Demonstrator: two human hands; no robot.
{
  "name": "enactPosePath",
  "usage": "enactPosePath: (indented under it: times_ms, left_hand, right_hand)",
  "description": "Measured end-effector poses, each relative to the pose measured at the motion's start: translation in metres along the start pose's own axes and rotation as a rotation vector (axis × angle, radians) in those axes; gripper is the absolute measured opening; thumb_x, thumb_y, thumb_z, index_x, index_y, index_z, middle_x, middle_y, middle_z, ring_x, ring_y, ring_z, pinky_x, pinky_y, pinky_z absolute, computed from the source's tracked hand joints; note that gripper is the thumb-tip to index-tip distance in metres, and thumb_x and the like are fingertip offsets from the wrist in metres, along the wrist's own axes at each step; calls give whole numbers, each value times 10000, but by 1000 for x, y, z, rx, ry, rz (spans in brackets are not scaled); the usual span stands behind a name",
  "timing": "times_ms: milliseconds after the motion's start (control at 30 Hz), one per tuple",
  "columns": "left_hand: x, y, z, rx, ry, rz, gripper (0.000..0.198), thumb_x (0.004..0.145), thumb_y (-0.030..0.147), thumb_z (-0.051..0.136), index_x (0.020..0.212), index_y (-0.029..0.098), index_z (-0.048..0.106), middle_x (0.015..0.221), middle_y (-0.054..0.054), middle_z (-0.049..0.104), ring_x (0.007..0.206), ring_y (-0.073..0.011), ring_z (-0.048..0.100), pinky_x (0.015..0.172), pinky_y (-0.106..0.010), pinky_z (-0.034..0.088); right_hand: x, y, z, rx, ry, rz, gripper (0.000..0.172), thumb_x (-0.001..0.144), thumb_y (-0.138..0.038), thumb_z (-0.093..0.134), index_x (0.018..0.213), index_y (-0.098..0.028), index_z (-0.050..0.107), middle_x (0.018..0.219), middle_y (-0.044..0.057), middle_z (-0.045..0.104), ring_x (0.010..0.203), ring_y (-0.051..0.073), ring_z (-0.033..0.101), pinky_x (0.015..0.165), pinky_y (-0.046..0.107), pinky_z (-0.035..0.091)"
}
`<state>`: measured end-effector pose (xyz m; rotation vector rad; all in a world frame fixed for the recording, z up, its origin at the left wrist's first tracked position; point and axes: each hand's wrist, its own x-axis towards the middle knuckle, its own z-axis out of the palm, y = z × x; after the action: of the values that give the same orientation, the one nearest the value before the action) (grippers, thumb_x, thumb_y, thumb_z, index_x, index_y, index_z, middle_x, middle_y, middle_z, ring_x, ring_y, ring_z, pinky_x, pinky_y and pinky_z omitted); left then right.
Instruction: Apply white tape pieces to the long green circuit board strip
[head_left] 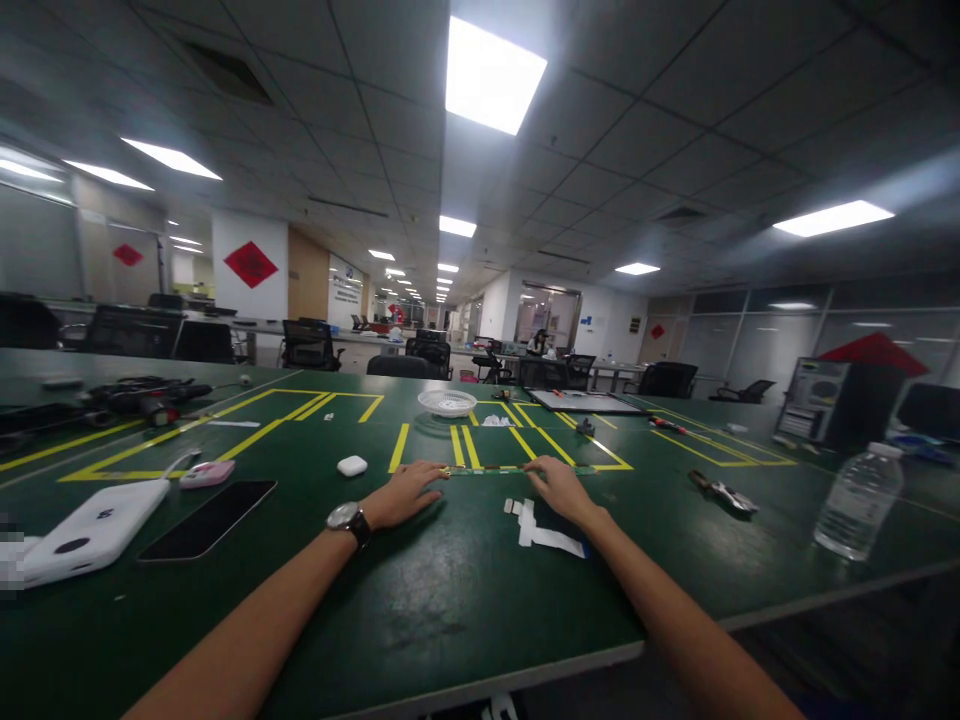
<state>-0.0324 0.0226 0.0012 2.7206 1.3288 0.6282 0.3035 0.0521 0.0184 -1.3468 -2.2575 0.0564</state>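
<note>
A thin green strip (491,469) lies across the table beside yellow tape lines. My left hand (406,493), with a watch (349,520) on its wrist, rests palm down at the strip's left end, fingers apart. At the strip's right part is my right hand (559,487), its fingertips touching or very near it; whether they pinch it is too small to tell. White flat cables (534,530) lie just left of my right wrist. A small white case (352,466) sits left of my left hand.
The green table (420,640) bears a white basket (448,403), phone (208,520), white device (97,530), pink case (208,474), black cables (150,395), metal tool (724,494), water bottle (859,502) and computer tower (814,400). A person (538,345) sits far back.
</note>
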Motion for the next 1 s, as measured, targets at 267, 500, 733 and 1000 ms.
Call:
enactPosePath:
  times_ms: [267, 500, 733, 1000]
  left_hand:
    - [1, 6, -9, 5, 20, 43, 355, 964, 317, 475, 1307, 250, 536, 1431, -82, 489, 1308, -255, 436, 1071, -454, 351]
    - [6, 16, -9, -35, 111, 31, 335, 980, 332, 426, 1267, 225, 563, 1419, -79, 501, 1303, -264, 441, 1085, -460, 345]
    - [4, 20, 8, -40, -18, 50, 363, 969, 355, 470, 1308, 243, 533, 1433, -77, 491, 1323, -270, 431, 1095, -442, 333]
    - [7, 29, 22, -70, -86, -10, 475, 963, 366, 475, 1418, 243, 413, 1505, -106, 395, 1372, -280, 373, 1087, -465, 320]
  right_hand:
    - [33, 7, 23, -230, -232, 376, 694, 906, -701, 267, 1333, -242, 566, 1340, 168, 555, 1245, 357, 494, 995, 545, 370]
    - [20, -29, 23, -15, -379, -191, 495, 969, -515, 361, 1309, -237, 589, 1366, 90, 562, 1278, 244, 481, 1039, 360, 379]
    - [1, -80, 18, 105, -446, -580, 398, 924, -456, 510, 1210, -221, 659, 1388, 100, 538, 1299, 251, 464, 1098, 376, 314]
    - [5, -52, 1, 118, -267, -360, 210, 850, -307, 607, 973, -167, 702, 945, 64, 676, 872, 182, 615, 809, 283, 467]
